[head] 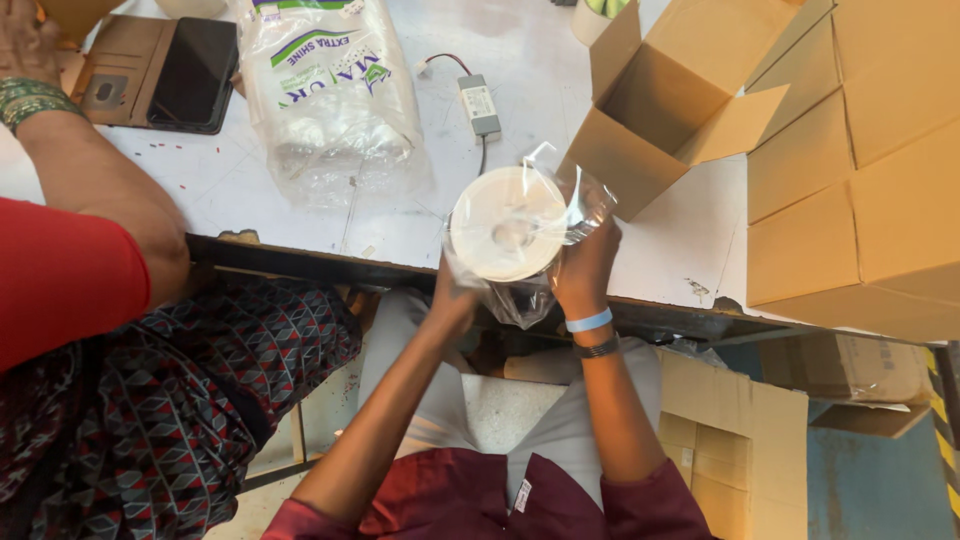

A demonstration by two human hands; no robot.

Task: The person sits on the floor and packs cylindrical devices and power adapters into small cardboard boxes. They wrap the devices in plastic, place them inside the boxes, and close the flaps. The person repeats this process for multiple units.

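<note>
Together our left hand (452,300) and right hand (585,265) curl their fingers around the bagged white disc (508,223), holding it steady over the table (560,110) edge, near an open box (665,100).

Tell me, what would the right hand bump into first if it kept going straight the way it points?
Probably the open cardboard box. The right hand, holding the bagged white disc, points up across the white table toward it, though depth is unclear.
</note>
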